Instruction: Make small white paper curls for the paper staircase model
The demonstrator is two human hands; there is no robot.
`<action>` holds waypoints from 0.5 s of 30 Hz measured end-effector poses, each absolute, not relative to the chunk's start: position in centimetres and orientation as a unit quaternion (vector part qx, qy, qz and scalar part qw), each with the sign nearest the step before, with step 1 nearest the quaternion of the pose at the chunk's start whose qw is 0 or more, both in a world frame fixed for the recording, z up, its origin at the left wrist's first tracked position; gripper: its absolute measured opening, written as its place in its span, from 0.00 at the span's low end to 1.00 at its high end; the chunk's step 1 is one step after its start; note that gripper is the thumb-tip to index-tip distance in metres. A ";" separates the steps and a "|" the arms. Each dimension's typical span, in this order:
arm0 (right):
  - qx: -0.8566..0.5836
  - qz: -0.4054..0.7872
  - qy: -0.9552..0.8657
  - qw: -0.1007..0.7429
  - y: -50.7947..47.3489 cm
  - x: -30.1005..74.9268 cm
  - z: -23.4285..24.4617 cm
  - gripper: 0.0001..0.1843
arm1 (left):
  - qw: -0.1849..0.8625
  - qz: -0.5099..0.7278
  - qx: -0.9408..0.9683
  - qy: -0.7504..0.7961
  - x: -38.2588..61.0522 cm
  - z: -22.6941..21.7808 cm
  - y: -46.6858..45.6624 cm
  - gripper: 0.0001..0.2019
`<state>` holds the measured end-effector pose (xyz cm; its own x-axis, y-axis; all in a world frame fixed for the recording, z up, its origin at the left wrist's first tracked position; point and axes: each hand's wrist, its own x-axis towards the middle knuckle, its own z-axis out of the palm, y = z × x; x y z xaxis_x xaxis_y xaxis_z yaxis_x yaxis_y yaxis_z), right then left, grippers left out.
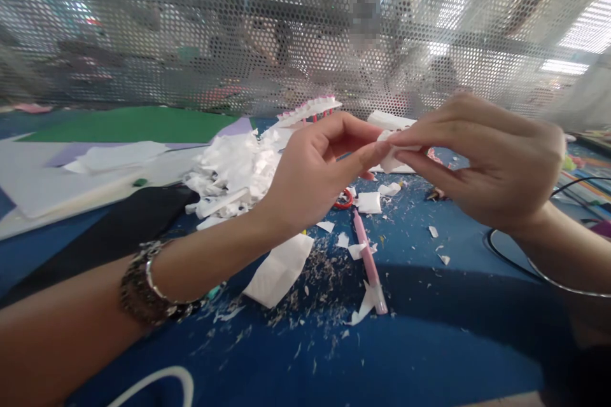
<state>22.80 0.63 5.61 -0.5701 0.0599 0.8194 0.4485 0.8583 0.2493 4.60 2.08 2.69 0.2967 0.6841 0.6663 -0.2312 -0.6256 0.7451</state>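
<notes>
grip: your left hand (317, 172) and right hand (491, 159) are both pinching a small white paper piece (392, 163) between thumb and fingers.
paper piece: it is hanging between your fingertips, above the blue table (429, 343).
pink pen: below your hands, a pink pen (369, 264) is lying lengthwise, with paper scraps touching it.
red loop: a red loop (344, 205) is showing near the pen's upper end, partly hidden by your left hand.
white strip: a flat white strip (281, 270) is resting below your left wrist, beside scattered shavings.
white heap: a crumpled white heap (238, 162) is sitting behind your left forearm.
green sheet: a green sheet (138, 125) is lying farther back, towards the mesh screen (205, 57).
</notes>
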 end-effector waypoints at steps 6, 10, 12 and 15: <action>-0.191 -0.186 -0.857 0.440 0.7 22.9 5.5 0.08 | 0.364 0.555 0.726 0.181 4.6 2.5 2.3 0.06; -0.187 -0.183 -0.857 0.444 0.3 22.8 5.8 0.06 | 0.325 0.558 0.743 0.175 4.4 2.5 2.4 0.06; -0.215 -0.167 -0.853 0.445 0.2 22.8 5.8 0.04 | 0.308 0.559 0.750 0.171 4.4 2.6 2.4 0.06; -0.242 -0.143 -0.846 0.453 0.2 22.7 5.8 0.03 | 0.296 0.560 0.756 0.167 4.4 2.7 2.2 0.05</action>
<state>22.74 0.17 5.84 -0.4732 0.2797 0.8354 0.5393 0.8418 0.0237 4.37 2.17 2.66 0.3174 0.5839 0.7472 -0.0796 -0.7687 0.6346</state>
